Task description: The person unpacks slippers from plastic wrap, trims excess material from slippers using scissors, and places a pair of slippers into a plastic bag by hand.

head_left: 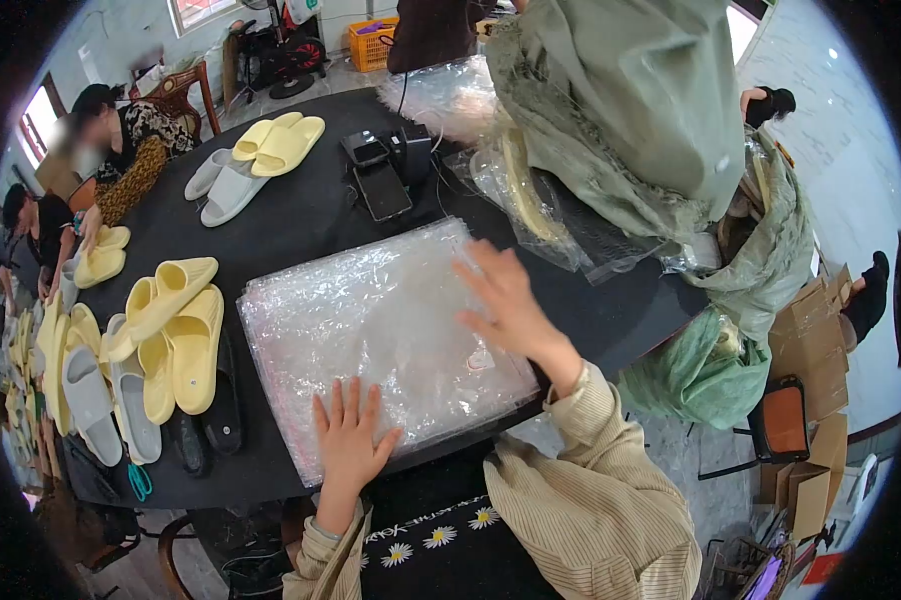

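Observation:
A stack of clear plastic bags [371, 300] lies flat on the black table in front of me. My left hand [353, 435] rests palm down on the near left part of the stack, fingers spread. Over the right part is my right hand [506, 300], its fingers apart; whether it touches the plastic I cannot tell. Neither hand grips anything. To the left of the stack sit yellow slippers [199, 350] piled on each other, beside grey slippers [91, 395].
A black handheld device [381, 185] lies beyond the stack. Grey and yellow slippers [289, 147] stand at the far side. A big green sack [631, 90] fills the table's right end. Teal scissors [140, 482] lie near the left edge. Co-workers [121, 150] sit at left.

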{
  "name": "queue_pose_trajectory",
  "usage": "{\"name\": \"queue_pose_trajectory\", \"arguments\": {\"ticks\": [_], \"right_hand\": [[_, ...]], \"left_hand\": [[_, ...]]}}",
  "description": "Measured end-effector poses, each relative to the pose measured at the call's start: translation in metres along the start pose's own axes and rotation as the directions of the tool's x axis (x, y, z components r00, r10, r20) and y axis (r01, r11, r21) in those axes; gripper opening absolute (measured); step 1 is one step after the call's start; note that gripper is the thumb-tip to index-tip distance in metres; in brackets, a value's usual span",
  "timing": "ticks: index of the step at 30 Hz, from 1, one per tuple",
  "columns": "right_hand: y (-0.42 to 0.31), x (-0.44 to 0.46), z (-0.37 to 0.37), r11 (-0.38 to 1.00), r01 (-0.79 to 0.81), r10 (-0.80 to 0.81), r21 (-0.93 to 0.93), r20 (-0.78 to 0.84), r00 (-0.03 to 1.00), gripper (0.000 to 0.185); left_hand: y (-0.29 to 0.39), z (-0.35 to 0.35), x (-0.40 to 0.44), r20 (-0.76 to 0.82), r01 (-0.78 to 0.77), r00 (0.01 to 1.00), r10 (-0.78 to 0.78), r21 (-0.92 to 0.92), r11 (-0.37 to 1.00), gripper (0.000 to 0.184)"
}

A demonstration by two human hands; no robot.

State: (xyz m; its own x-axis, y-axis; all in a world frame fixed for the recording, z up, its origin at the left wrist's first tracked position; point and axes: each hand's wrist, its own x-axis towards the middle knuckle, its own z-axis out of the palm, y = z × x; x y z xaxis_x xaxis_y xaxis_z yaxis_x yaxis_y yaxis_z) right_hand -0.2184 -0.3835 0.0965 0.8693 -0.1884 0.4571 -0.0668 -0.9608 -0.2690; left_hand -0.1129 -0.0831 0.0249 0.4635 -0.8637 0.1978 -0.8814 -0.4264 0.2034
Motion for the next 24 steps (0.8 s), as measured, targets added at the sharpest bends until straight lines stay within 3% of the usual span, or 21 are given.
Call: {"name": "queue_pose_trajectory", "arguments": {"ticks": [3, 5, 9, 16, 24], "right_hand": [[0.022, -0.01, -0.041, 0.951, -0.191, 0.133, -0.244, -0.237, 0.963, 0.075], [0.046, -0.02, -0.063, 0.906, -0.283, 0.185, -0.315, -0.307, 0.934, 0.076], [0.08, -0.043, -0.081, 0.76, -0.435, 0.331, -0.482, -0.288, 0.898, 0.084], [0.096, -0.056, -0.073, 0.665, -0.501, 0.516, -0.554, -0.143, 0.844, 0.097], [0.106, -0.063, -0.061, 0.686, -0.457, 0.451, -0.566, -0.162, 0.878, 0.092]], "left_hand": [[-0.002, 0.002, 0.001, -0.001, -0.018, 1.0, 0.018, 0.022, 1.0, 0.067], [-0.002, 0.003, 0.001, -0.001, -0.024, 1.0, 0.024, 0.031, 0.999, 0.067], [-0.002, 0.002, 0.001, -0.019, -0.021, 1.0, 0.021, 0.01, 1.0, 0.066], [-0.002, 0.001, 0.0, -0.025, -0.024, 0.999, 0.025, 0.008, 1.0, 0.066], [-0.005, 0.001, -0.001, -0.014, -0.003, 1.0, 0.003, 0.011, 1.0, 0.066]]}}
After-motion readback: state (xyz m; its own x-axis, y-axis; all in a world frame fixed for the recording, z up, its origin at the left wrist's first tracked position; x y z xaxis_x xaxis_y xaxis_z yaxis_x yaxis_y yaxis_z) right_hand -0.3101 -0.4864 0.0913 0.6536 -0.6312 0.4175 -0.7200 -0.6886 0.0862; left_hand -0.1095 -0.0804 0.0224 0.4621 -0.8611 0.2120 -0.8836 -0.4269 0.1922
